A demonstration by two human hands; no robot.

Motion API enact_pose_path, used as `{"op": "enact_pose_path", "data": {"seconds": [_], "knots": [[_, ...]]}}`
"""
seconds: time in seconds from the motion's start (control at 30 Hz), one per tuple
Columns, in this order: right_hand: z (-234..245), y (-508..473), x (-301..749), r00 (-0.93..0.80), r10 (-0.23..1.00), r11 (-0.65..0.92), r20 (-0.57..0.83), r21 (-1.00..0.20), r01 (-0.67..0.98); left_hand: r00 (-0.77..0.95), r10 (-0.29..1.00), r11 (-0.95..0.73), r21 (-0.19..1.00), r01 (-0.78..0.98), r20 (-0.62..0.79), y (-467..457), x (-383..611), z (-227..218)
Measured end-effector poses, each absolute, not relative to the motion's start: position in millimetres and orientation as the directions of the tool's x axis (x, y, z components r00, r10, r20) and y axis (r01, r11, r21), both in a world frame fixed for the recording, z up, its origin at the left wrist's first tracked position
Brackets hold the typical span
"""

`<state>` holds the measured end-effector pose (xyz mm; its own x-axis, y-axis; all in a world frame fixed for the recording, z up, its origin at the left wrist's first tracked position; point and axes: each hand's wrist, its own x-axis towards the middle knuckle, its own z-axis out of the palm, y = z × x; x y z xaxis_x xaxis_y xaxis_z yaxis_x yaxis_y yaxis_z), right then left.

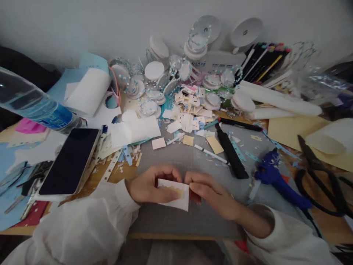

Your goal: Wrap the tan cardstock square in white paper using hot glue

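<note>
Low over the grey mat, my left hand [154, 186] grips a small piece of white paper [182, 203] with a pale yellow patch on it. The left thumb lies across the paper's face, and the fingers curl behind it. My right hand [211, 191] pinches the paper's upper right corner between thumb and forefinger. Beyond the hands lie a pale pink paper square [158, 143], a yellow square [188, 140] and a thin white pen [211, 154]. A black craft knife [231, 152] lies slantwise to the right of the pen.
A blue glue gun [281, 180] and black scissors [320, 173] lie at the right. A phone [70, 162] and a tilted water bottle [41, 105] are at the left. Small paper cutouts [190, 106] pile up at the back among white discs [154, 70]. Paper scraps litter the mat [176, 226].
</note>
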<state>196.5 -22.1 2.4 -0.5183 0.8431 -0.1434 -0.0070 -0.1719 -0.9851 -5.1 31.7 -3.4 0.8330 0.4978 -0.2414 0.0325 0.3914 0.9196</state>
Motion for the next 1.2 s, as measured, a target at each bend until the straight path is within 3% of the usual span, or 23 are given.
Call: {"op": "enact_pose_path", "data": {"seconds": [0.2,0.3,0.5,0.77,0.97,1.2], "knots": [[0.9,-21.3,198.9,-0.512,0.852,-0.13,-0.111,-0.992,-0.001,0.851,0.474,0.434,0.901,-0.002,-0.226,29.6,-3.8,-0.9],[1.4,-21.7,201.4,-0.502,0.858,-0.126,-0.106,-0.992,-0.006,0.824,0.521,0.386,0.922,0.008,-0.225,30.4,-3.9,0.3],[2.4,-22.7,198.6,-0.54,0.828,-0.31,-0.15,-0.926,-0.218,0.745,0.645,0.247,0.969,0.01,-0.172,29.8,-3.2,2.7],[0.9,-24.2,196.0,-0.587,0.795,-0.357,-0.149,-0.899,-0.255,0.721,0.69,0.137,0.99,-0.043,-0.064,27.1,-3.2,2.7],[-2.5,-26.3,194.8,-0.559,0.823,-0.223,-0.1,-0.962,-0.157,0.702,0.711,0.021,0.996,-0.081,0.042,25.7,-2.4,2.0],[-2.9,-25.7,195.6,-0.517,0.856,0.077,0.019,-0.993,0.091,0.692,0.714,-0.087,0.994,-0.063,0.107,24.3,-2.3,1.9]]}}
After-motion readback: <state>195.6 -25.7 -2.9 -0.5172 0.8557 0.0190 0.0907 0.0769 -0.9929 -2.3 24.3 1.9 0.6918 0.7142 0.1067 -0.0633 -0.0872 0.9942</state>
